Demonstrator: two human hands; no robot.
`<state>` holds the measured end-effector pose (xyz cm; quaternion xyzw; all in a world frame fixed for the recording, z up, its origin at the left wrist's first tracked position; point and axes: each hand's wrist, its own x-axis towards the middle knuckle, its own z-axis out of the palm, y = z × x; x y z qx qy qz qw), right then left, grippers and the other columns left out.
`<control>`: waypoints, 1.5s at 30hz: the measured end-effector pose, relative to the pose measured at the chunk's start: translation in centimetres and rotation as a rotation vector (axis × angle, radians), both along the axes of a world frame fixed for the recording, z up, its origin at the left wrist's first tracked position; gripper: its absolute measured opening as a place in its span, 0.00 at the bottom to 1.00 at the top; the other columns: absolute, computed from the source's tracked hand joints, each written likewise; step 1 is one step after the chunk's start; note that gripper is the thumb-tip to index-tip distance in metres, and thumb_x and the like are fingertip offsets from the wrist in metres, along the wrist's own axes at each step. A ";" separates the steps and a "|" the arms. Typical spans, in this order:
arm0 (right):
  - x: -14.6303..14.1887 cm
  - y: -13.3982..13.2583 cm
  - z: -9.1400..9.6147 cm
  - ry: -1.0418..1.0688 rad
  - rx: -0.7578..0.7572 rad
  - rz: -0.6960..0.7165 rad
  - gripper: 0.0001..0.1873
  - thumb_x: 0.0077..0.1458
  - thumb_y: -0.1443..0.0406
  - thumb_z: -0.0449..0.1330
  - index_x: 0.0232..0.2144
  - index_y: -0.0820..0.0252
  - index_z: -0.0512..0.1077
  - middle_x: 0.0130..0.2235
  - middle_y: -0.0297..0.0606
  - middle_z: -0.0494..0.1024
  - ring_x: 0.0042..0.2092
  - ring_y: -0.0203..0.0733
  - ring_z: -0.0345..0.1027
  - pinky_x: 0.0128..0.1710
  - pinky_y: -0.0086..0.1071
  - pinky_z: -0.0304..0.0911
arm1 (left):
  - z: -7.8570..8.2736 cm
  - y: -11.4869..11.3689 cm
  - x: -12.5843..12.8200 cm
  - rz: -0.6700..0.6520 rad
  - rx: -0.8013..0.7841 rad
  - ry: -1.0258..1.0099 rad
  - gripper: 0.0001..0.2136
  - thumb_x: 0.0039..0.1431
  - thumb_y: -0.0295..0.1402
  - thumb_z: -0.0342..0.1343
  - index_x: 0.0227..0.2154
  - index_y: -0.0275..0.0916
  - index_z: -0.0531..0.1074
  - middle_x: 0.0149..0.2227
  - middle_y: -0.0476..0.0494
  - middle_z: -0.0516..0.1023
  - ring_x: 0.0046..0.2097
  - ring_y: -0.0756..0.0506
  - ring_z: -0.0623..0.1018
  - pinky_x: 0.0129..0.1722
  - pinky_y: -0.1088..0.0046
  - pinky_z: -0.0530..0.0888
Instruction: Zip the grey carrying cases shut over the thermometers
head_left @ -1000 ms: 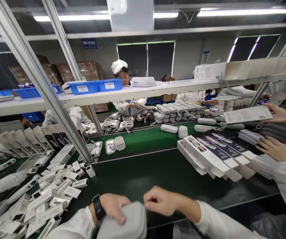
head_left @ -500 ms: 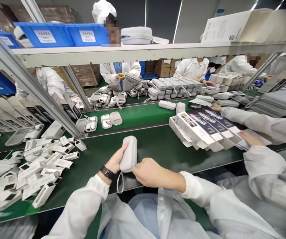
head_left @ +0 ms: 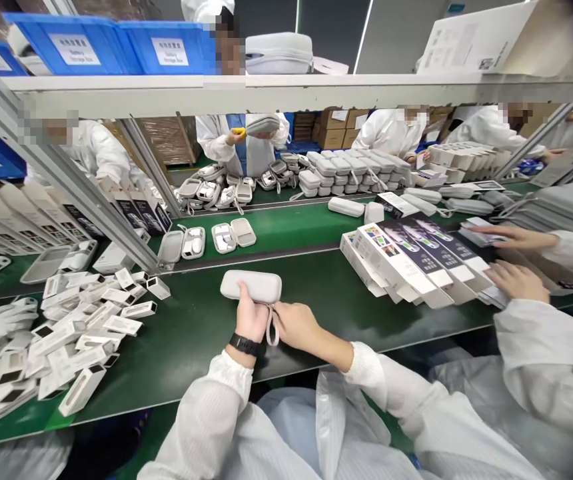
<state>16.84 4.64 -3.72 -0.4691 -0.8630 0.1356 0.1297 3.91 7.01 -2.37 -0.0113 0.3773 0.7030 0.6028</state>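
Observation:
Over the green bench, my left hand [head_left: 252,315] is closed round a light grey zip case [head_left: 251,287], its thumb lying on the top face. The case is shut and lies lengthwise from left to right. A grey wrist strap [head_left: 269,333] hangs in a loop from its right end. There, my right hand [head_left: 299,325] pinches at the case's edge beside the strap. The zipper pull seems to be between those fingertips, mostly hidden by them.
Small white boxes [head_left: 84,337] are heaped at the left. Two open cases [head_left: 234,235] lie beyond the bench's dark strip. Printed cartons [head_left: 411,257] stand at the right, near a co-worker's hands [head_left: 519,280]. A shelf beam [head_left: 286,95] with blue bins [head_left: 166,50] crosses above.
The case has turned from upright to lengthwise. My left hand has turned with it, and my right hand stays at its strap end. The co-worker's hands at right have shifted.

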 end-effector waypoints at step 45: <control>-0.7 2.8 10.7 0.451 0.358 0.210 0.11 0.60 0.60 0.57 0.43 0.58 0.69 0.41 0.43 0.72 0.42 0.48 0.65 0.43 0.42 0.59 | 5.8 -1.8 -6.5 -0.672 0.592 1.342 0.20 0.41 0.33 0.72 0.40 0.43 0.78 0.38 0.46 0.81 0.38 0.39 0.78 0.40 0.67 0.73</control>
